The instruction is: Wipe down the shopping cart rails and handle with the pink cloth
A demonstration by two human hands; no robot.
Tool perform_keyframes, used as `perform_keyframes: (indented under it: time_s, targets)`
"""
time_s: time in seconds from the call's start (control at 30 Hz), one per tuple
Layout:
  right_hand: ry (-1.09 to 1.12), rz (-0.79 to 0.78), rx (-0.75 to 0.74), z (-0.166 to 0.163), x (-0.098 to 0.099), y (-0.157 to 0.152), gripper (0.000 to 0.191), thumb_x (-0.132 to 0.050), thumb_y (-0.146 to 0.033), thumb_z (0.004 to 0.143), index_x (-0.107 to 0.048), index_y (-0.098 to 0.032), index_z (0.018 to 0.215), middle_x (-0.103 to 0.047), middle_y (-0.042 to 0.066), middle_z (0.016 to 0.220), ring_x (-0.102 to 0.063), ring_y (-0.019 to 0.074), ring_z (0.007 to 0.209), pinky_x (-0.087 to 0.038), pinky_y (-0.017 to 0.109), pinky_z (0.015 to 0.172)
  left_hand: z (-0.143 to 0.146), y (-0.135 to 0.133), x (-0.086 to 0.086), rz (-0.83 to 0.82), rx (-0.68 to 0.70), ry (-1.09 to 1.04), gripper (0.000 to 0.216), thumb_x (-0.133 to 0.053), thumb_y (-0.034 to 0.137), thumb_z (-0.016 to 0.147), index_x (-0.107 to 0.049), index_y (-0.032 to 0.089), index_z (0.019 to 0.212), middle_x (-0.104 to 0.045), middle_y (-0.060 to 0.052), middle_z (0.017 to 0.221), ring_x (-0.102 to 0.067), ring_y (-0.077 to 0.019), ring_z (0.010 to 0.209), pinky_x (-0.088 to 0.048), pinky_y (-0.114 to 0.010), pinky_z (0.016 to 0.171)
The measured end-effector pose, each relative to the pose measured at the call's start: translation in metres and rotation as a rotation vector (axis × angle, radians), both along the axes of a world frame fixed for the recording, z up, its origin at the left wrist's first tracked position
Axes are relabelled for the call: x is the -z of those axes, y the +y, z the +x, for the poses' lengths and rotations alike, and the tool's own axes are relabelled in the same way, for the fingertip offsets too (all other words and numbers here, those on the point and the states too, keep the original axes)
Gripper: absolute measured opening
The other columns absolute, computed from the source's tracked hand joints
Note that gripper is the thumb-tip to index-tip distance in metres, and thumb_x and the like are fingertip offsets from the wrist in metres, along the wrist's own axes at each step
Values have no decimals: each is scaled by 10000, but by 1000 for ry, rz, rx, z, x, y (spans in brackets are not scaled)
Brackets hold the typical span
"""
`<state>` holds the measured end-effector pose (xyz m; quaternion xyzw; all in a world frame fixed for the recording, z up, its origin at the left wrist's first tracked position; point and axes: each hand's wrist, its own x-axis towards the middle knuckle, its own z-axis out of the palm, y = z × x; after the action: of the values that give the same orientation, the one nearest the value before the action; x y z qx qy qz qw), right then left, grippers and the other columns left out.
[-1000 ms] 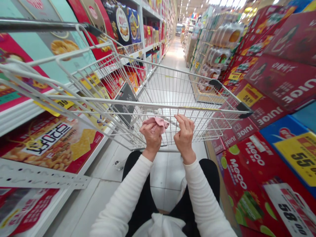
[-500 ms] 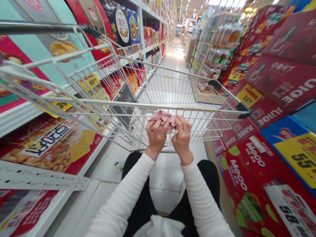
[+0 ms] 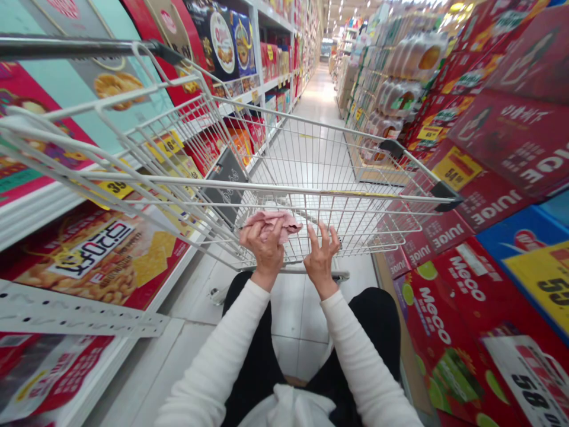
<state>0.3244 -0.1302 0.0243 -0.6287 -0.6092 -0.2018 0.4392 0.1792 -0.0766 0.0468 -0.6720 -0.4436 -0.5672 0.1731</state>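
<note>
I have my left hand [image 3: 267,252] holding a pink cloth [image 3: 270,220] in bent fingers, my right hand [image 3: 319,261] empty with fingers spread, both at the near side of the cart [image 3: 284,190]. Work looks underway; what's left, I can't tell.

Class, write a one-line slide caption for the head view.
Left hand holds a pink cloth by a wire shopping cart, right hand alongside, in a store aisle.

A white wire shopping cart [image 3: 284,191] stands upright on the pale tiled floor [image 3: 284,308].
</note>
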Motion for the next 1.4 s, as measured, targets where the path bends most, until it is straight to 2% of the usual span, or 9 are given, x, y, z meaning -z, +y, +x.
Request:
perform_keyframes:
  time_s: [0.2, 0.3, 0.57, 0.73, 0.87, 0.93, 1.1, 1.17, 1.4]
  targets:
    - [-21, -96, 77, 3, 19, 6, 810, -446, 5, 724, -494, -276, 1481, -564, 80, 1494, -249, 310, 1512, -180, 599, 1186, 4, -18, 70, -74, 57, 158, 177, -576, 244, 971, -739, 275, 1032, -642, -93, 1077, -507, -245, 1104, -359, -414, 1016]
    - [-36, -63, 78, 5, 24, 8, 708, -462, -45, 776, -512, -239, 1454, -572, 102, 1479, -285, 299, 1497, -174, 569, 1197, 5, -27, 88, -95, 72, 211, 195, -549, 247, 990, -738, 275, 1031, -668, -83, 1075, -529, -236, 1123, -368, -395, 1017]
    - [-3, -16, 30, 9, 35, 13, 806, -409, 9, 729, -422, -218, 1502, -514, 116, 1520, -184, 256, 1563, -212, 553, 1205, 12, -11, 62, -40, 62, 118, 251, -559, 236, 976, -733, 290, 1148, -633, -101, 1175, -519, -267, 1197, -360, -441, 1033]
    - [2, -10, 28, 11, 38, 15, 711, -400, -19, 785, -465, -214, 1466, -535, 119, 1501, -211, 253, 1553, -210, 550, 1213, 17, -17, 87, -115, 80, 113, 183, -608, 245, 963, -768, 276, 1047, -683, -93, 1094, -533, -256, 1153, -366, -418, 1032]
    - [3, -7, 28, 12, 38, 17, 557, -444, -159, 885, -491, -183, 1440, -533, 150, 1493, -229, 284, 1537, -204, 566, 1223, 21, -30, 105, -205, 136, 187, 208, -581, 282, 982, -764, 284, 1081, -707, -79, 1101, -555, -251, 1113, -387, -403, 1005]
    - [13, -18, 20, 12, 38, 17, 547, -450, -179, 897, -495, -187, 1441, -527, 151, 1498, -231, 287, 1534, -194, 575, 1228, 23, -29, 100, -222, 116, 153, 234, -551, 272, 995, -762, 276, 1095, -696, -85, 1113, -547, -251, 1129, -385, -407, 1012]
    - [53, -19, -8, 14, 39, 16, 611, -368, -50, 868, -516, -207, 1439, -553, 124, 1479, -256, 244, 1529, -211, 566, 1232, 36, -14, 72, -146, 107, 57, 229, -562, 248, 984, -756, 283, 1101, -667, -92, 1084, -522, -258, 1148, -366, -433, 1027]
    - [52, -18, -6, 14, 38, 16, 580, -387, -69, 885, -530, -206, 1430, -568, 126, 1465, -271, 249, 1521, -228, 565, 1227, 42, -11, 70, -139, 127, 74, 213, -575, 239, 978, -758, 279, 1080, -678, -91, 1071, -536, -255, 1124, -372, -432, 1017]
    - [-16, 35, 18, 16, 35, 16, 507, -437, -123, 897, -567, -189, 1382, -600, 129, 1428, -327, 261, 1484, -265, 538, 1218, 38, -36, 104, -185, 211, 277, 234, -537, 207, 987, -758, 269, 1036, -736, -64, 1031, -603, -237, 1040, -420, -394, 953]
